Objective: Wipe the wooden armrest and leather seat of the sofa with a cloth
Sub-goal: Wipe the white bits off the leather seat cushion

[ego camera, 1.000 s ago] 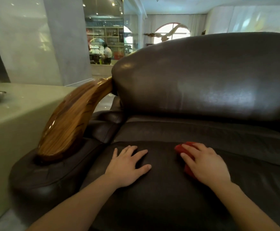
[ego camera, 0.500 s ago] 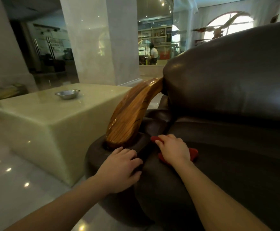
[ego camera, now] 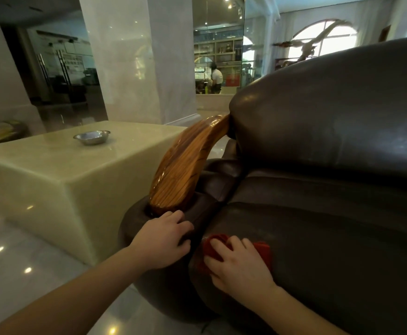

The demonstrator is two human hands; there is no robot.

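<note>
A dark brown leather sofa fills the right side, its seat cushion (ego camera: 330, 250) low and its backrest (ego camera: 342, 117) above. A curved, glossy wooden armrest (ego camera: 185, 165) rises from the leather arm pad at the sofa's left end. My right hand (ego camera: 241, 267) presses a red cloth (ego camera: 261, 250) flat on the front left corner of the seat cushion; most of the cloth is hidden under the hand. My left hand (ego camera: 163, 238) rests on the leather arm pad just below the foot of the wooden armrest, fingers curled over its inner edge, holding nothing.
A pale green stone block table (ego camera: 76, 170) stands left of the sofa with a small metal bowl (ego camera: 91, 137) on top. Glossy tiled floor (ego camera: 16, 262) lies in front. A marble column (ego camera: 137, 59) rises behind; a person stands far off.
My right hand slid the cloth left across the seat, then forward to its front left corner. My left hand moved from the cushion to the arm pad. My view turned left.
</note>
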